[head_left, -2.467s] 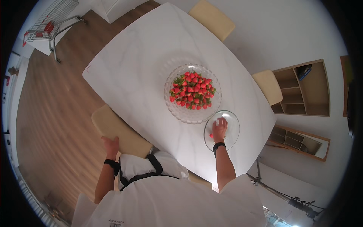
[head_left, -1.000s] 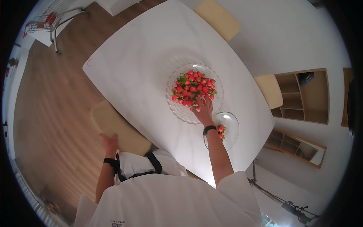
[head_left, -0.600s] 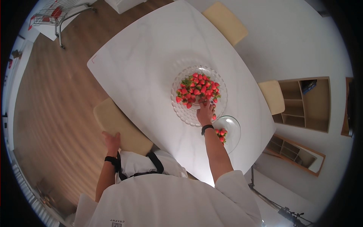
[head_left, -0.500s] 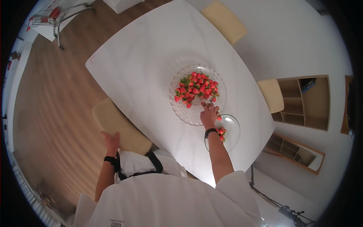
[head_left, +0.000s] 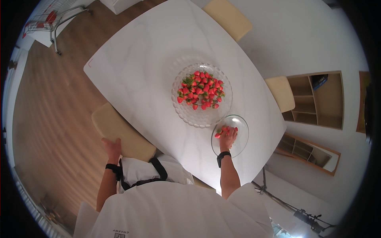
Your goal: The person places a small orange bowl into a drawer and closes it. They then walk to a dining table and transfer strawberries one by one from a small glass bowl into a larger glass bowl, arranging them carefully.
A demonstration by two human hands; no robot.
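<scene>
A scalloped clear glass plate [head_left: 183, 113] stands on the white marbled table [head_left: 151, 75], piled with red strawberries [head_left: 202, 89] that still have green leaves. Nearer me, to its right, is a smaller clear glass dish [head_left: 243, 144] with a few strawberries [head_left: 218, 135] in it. My right hand [head_left: 228, 139] is down in this dish, its fingers curled over strawberries and partly hiding them. On the left, my left hand [head_left: 112, 147] rests at the edge of a beige chair seat [head_left: 125, 133], thumb and fingers apart, with nothing seen in it.
Other beige chairs [head_left: 228, 18] stand along the table's far right side. Wooden shelf units [head_left: 330, 101] are on the right, with a dark stand [head_left: 278, 200] at lower right. A shopping cart [head_left: 49, 22] stands on the wood floor [head_left: 55, 107] at far left.
My right hand has moved from the near edge of the scalloped plate back toward me, into the small dish. The left hand stays at the chair. The whole view has shifted slightly.
</scene>
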